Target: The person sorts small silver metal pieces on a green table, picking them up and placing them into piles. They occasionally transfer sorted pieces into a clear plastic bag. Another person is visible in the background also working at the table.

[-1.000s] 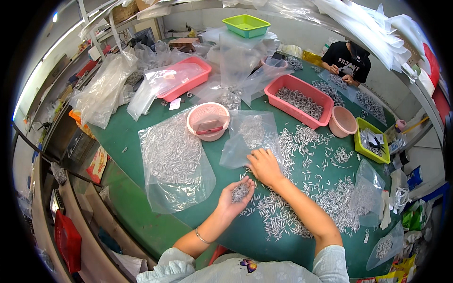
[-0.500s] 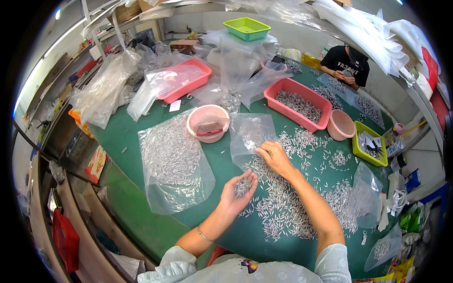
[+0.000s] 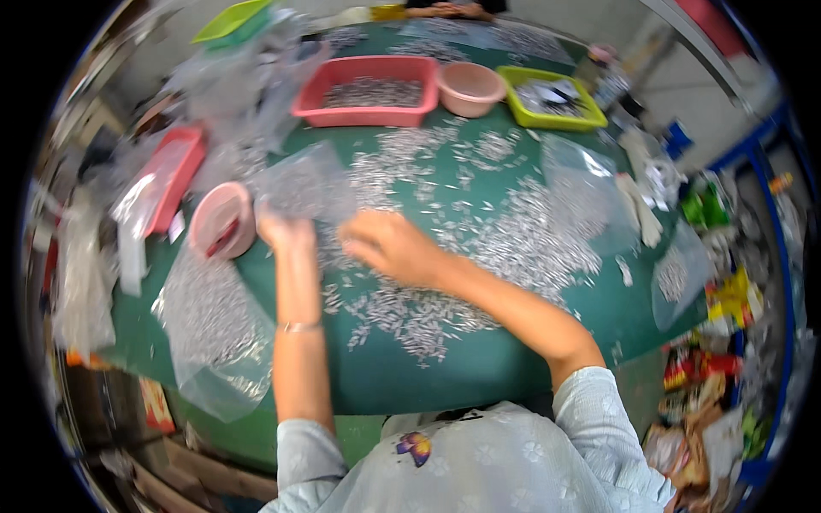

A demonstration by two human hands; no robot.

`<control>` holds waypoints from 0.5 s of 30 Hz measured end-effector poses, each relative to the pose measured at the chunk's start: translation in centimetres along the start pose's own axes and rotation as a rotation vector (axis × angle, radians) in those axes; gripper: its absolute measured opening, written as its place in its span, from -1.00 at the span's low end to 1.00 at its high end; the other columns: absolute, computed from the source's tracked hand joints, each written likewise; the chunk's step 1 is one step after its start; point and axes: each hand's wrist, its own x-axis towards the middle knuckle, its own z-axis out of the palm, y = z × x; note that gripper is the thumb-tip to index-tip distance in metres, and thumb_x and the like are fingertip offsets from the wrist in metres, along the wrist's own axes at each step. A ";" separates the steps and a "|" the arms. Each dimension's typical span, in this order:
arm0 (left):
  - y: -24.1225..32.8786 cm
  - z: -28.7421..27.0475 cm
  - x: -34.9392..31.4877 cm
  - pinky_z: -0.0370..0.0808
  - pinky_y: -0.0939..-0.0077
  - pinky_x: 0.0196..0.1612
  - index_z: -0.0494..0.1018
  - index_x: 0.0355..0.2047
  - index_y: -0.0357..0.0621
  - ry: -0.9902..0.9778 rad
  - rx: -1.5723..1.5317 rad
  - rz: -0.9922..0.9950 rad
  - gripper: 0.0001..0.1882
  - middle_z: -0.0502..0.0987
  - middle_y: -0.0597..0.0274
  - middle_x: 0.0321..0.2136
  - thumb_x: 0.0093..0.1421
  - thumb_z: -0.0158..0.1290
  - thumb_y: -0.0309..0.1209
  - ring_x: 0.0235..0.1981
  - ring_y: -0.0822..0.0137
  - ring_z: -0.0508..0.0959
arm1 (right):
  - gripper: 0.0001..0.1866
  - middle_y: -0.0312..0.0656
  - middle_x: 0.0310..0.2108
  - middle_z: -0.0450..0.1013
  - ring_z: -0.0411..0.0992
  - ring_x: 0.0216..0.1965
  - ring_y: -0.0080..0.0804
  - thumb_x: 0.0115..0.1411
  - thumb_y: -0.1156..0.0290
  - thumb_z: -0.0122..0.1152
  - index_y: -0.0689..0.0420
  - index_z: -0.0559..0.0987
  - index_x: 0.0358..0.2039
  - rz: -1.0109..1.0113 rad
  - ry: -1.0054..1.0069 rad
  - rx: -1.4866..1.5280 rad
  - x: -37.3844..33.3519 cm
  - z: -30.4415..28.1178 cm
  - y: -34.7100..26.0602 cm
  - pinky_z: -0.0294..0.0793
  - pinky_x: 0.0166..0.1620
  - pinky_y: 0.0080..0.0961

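My left hand (image 3: 289, 232) is at the near edge of a clear plastic bag (image 3: 310, 184) lying on the green table. Its fingers are smeared by motion and partly out of sight, so what it holds does not show. Just right of it, my right hand (image 3: 389, 246) hovers over loose small silvery metal pieces (image 3: 419, 312). Blur hides whether those fingers pinch anything. A larger clear bag full of similar pieces (image 3: 214, 312) lies on the left, beneath a round pink basket (image 3: 224, 209) with a red-edged object in it.
Beyond the pile stand a pink tray (image 3: 368, 118) of metal pieces, a pink bowl (image 3: 471, 90) and a lime-green tray (image 3: 552, 118). More filled bags (image 3: 577, 192) lie on the right. Across the table are another person's hands (image 3: 445, 10).
The view has swung to the right. My left hand, earlier cupping metal pieces palm up, has reached forward to the bag. My right hand has left the bag and moved over the pile.
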 end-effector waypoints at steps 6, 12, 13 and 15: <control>-2.2 0.4 -18.2 0.05 0.14 0.38 0.02 0.34 -0.27 -0.227 0.250 -0.178 -0.39 -0.05 -0.03 0.38 0.31 -0.13 -0.43 0.38 -0.02 0.02 | -0.82 -0.13 -0.20 0.48 0.40 -0.09 -0.14 0.10 0.46 0.29 0.17 0.59 -0.26 0.433 0.142 -0.353 -21.4 -9.7 -2.3 0.34 0.01 -0.29; -8.7 0.9 -24.8 -0.01 -0.14 0.33 0.29 0.21 -0.14 -1.242 1.539 0.184 -0.49 0.05 0.03 0.36 0.24 0.05 -0.41 0.36 -0.09 0.05 | -0.83 -0.06 -0.23 0.49 0.42 -0.15 -0.11 0.11 0.59 0.22 0.23 0.58 -0.24 0.751 0.494 -0.696 -31.6 -15.1 -3.9 0.38 -0.04 -0.33; -9.7 1.4 -25.6 -0.04 -0.21 0.32 0.28 0.21 -0.10 -1.270 1.668 0.360 -0.48 0.05 0.04 0.35 0.24 0.06 -0.39 0.36 -0.12 0.03 | -0.83 -0.06 -0.23 0.48 0.41 -0.15 -0.11 0.11 0.60 0.21 0.23 0.58 -0.24 0.760 0.461 -0.692 -32.3 -15.5 -4.3 0.38 -0.04 -0.33; -12.1 0.4 -25.9 -0.07 -0.35 0.29 0.28 0.22 -0.10 -1.244 1.800 0.400 -0.47 0.07 0.04 0.34 0.25 0.06 -0.35 0.36 -0.18 0.00 | -0.82 -0.07 -0.23 0.48 0.40 -0.15 -0.10 0.11 0.61 0.21 0.23 0.58 -0.23 0.771 0.389 -0.680 -33.4 -15.9 -5.0 0.37 -0.04 -0.33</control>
